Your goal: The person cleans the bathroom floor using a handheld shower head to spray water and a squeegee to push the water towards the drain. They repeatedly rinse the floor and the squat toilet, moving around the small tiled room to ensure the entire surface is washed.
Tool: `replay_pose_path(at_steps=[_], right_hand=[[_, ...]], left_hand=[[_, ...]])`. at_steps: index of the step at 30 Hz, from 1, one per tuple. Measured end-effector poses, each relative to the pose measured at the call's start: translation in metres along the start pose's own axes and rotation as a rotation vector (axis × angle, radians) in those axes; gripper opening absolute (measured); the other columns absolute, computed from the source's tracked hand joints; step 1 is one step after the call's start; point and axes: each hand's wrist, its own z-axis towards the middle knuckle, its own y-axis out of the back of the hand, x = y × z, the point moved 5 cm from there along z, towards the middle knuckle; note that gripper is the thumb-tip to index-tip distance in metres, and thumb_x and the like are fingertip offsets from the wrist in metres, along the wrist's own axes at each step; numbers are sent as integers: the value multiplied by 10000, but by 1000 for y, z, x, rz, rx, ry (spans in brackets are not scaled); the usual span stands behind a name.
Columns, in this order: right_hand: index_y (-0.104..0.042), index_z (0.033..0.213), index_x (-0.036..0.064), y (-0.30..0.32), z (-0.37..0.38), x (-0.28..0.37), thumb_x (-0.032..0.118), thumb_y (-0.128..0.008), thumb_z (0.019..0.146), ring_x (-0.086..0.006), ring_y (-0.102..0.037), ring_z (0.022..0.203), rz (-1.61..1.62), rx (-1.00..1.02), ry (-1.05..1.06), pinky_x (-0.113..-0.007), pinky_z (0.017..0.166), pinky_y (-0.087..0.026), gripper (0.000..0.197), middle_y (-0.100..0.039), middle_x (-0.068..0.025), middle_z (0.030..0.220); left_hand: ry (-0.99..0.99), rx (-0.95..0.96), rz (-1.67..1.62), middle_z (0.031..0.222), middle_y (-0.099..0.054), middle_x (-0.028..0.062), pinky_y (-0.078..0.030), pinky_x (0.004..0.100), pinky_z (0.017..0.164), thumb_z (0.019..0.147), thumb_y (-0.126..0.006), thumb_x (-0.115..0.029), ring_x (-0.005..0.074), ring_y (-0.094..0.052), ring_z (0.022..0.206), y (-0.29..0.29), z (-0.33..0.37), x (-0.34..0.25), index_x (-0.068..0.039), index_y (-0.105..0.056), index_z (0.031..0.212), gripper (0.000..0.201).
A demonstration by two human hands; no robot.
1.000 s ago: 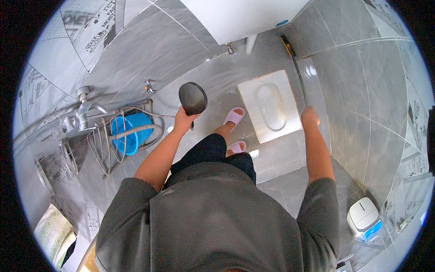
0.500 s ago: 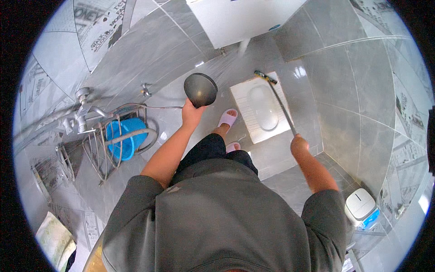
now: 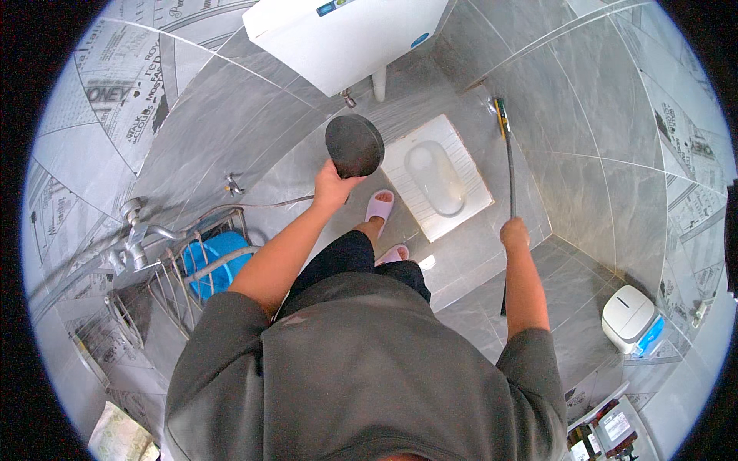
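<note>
My left hand [image 3: 333,188] is closed round the neck of a big round dark shower head [image 3: 355,144], held up to the left of a white squat toilet [image 3: 437,180]. A thin hose [image 3: 269,205] runs from that hand toward the wall tap. With my right hand [image 3: 515,232] I grip the dark handle of a long-handled floor brush [image 3: 510,165]. Its narrow yellow and dark head is at the floor right of the toilet, near the right wall. The handle's lower end shows beside my right forearm.
A white cistern [image 3: 342,46] hangs on the far wall. On the left are a wall tap [image 3: 134,234], a metal rack [image 3: 165,288] and a blue basin [image 3: 215,261]. A white bin [image 3: 629,313] stands at the right. Pink slippers [image 3: 380,205] are on my feet.
The brush head has moved right, from the toilet's far edge to the floor near the right wall. My right hand shifted slightly. The shower head remains raised; the view has turned somewhat.
</note>
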Motion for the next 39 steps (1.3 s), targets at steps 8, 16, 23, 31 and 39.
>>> replay_pose_path(at_steps=[8,16,23,31,39], right_hand=[[-512,1102,-18,28,80,83,140,-440,817,-299,-514,1045,0,116,-43,-406,829,-440,334,-518,-187,1128],[-533,1050,-8,-3,82,53,142,-412,845,-303,-550,988,-404,61,229,-377,784,-470,282,-549,-176,1069],[-493,1007,-9,-52,-41,10,129,-460,806,-299,-605,867,-608,180,318,-395,691,-499,245,-599,-169,954],[-481,990,-17,-44,-117,-18,123,-441,804,-314,-590,898,-271,198,175,-393,736,-484,236,-593,-201,956],[-491,932,-19,-77,-160,-58,279,-520,791,-349,-600,747,-39,112,249,-420,674,-479,331,-593,-223,832]], left_hand=[[-62,61,-199,905,-601,113,-443,296,740,603,-722,-44,187,-575,847,7,-11,-30,15,-484,975,446],[64,63,-27,899,-597,109,-438,277,717,616,-703,-38,165,-566,818,31,-29,-27,20,-477,981,434],[81,59,80,869,-606,121,-442,280,713,622,-711,-74,167,-577,810,33,-37,-27,12,-492,968,418],[36,-1,186,883,-617,145,-453,338,706,615,-739,-194,251,-595,820,47,-50,17,5,-522,949,446],[329,-44,487,885,-606,194,-449,370,724,598,-736,-355,316,-583,848,90,-105,74,33,-539,924,544]])
